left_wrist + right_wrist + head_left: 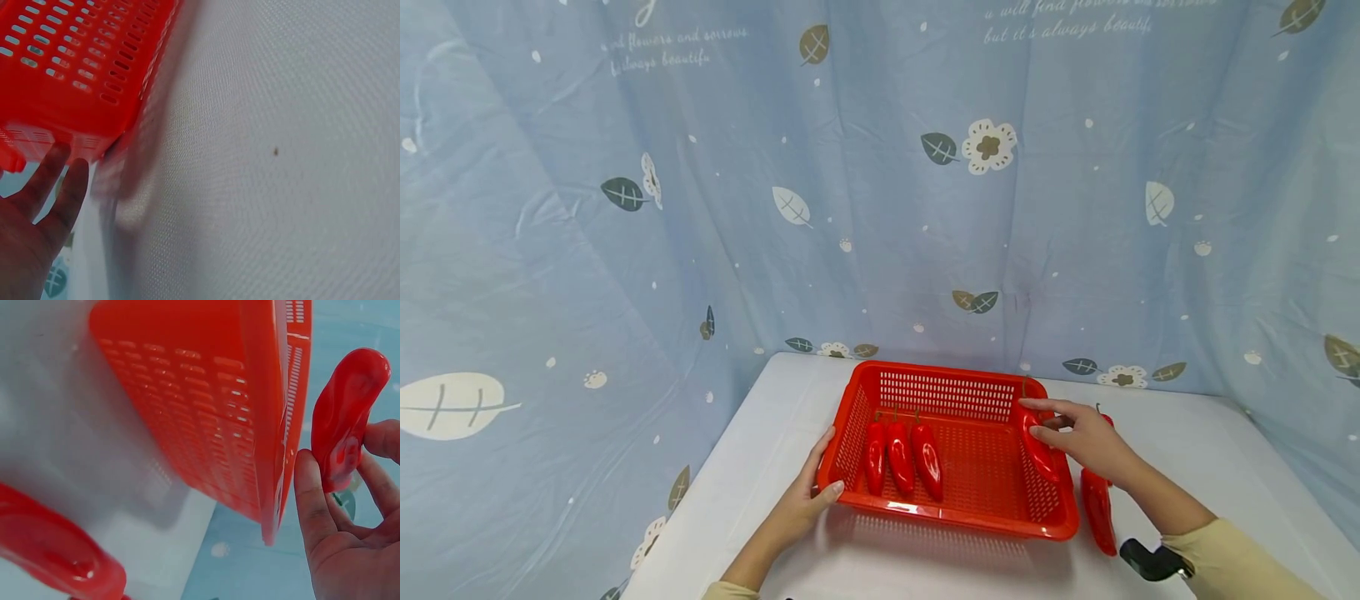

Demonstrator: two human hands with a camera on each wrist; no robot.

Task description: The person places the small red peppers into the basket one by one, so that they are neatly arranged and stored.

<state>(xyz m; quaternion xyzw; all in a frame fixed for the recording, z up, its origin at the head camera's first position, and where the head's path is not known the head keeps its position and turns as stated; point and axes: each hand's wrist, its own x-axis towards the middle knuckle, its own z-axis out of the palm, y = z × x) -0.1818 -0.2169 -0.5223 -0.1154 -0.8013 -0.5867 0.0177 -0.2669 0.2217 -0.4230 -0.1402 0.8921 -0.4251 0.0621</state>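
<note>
A red plastic basket (985, 521) with slotted walls stands on the white table. Inside it, toward the left, three red chili peppers (900, 458) lie side by side with stems pointing away. My left hand (805, 500) is at the basket's left rim, thumb on the near corner and fingers along the outer side. Over the basket's right end, my right hand (1086, 437) pinches a red chili pepper (350, 412) between thumb and fingers. More red chili peppers (1097, 512) lie on the table right of the basket, partly hidden by the right hand.
The white table (1180, 467) extends on both sides of the basket. Blue patterned cloth (880, 208) hangs behind and at the sides. Near the right sleeve is a black strap-like piece (1152, 561).
</note>
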